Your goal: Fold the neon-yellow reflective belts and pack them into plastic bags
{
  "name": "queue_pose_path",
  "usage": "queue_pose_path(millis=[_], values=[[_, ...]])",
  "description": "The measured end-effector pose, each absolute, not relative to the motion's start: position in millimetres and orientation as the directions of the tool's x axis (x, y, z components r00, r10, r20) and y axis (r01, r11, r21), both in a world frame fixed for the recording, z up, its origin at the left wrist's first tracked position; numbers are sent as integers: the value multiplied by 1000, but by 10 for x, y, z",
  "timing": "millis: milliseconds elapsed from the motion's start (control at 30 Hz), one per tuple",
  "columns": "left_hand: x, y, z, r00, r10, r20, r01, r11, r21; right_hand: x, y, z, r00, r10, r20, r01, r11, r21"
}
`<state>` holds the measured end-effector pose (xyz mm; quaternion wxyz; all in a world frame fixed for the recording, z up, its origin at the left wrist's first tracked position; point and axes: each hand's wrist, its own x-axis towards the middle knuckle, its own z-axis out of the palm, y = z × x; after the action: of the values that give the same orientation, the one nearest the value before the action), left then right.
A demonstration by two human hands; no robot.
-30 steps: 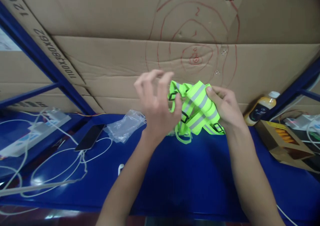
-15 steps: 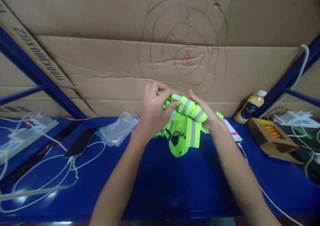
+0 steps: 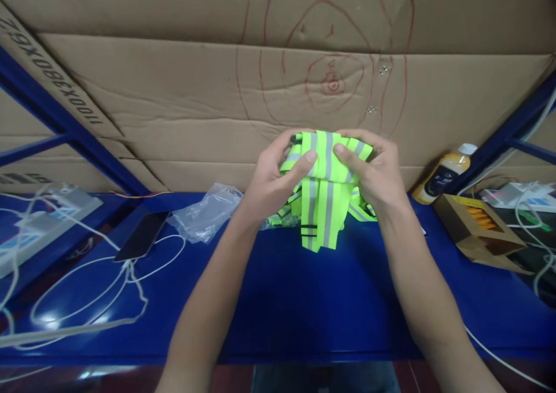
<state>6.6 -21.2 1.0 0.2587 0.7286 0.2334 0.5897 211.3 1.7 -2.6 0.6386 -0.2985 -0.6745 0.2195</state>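
- Surface: glossy blue metal shelf deck (image 3: 304, 300), lit from above, with blue steel uprights at left and right.
- Behind: wall of flattened brown corrugated cardboard (image 3: 174, 120) with red hand-drawn concentric rings (image 3: 332, 80) on it.
- Left of deck: black smartphone (image 3: 142, 236) lying flat among loose white cables (image 3: 87, 277); a crumpled clear plastic bag (image 3: 208, 213) just beside it.
- Right of deck: plastic bottle of yellow-orange liquid with a white cap (image 3: 445, 173) leaning at the cardboard; open brown cardboard box (image 3: 478, 233) near it.
- Item: fluorescent yellow-green strap vest with grey reflective stripes (image 3: 324, 207), bunched and folded. Upper part held up in front of the cardboard; a flat folded length hangs straight down, its lower end close above the deck. Black buckle pieces show among the straps.
- Left hand (image 3: 271, 178): closed on the left side of the bundle, thumb pressed on the front.
- Right hand (image 3: 377, 173): closed on the right side, thumb on the front, nearly meeting the left thumb.
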Motion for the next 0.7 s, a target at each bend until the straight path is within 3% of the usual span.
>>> queue_pose_path(millis=[100,233,333,467,567,700], values=[[24,-162,-2,215,571,792,75,-818,570,2117,53,-36,66,678,732,57,730,-681],[13,-123,-36,73,500,863,242,-848,471,2126,1,9,91,569,817,201,794,-574],[2,-180,-14,58,417,907,402,-841,361,2162,-55,45,91,490,867,307,815,-492],[6,-283,34,167,384,908,462,-844,272,2221,-172,124,-81,440,894,496,796,-346],[36,-305,23,212,379,901,433,-863,261,2218,-222,148,-296,475,828,454,833,-316],[65,-270,-20,118,379,918,422,-856,300,2221,-171,105,-244,494,834,443,822,-358]])
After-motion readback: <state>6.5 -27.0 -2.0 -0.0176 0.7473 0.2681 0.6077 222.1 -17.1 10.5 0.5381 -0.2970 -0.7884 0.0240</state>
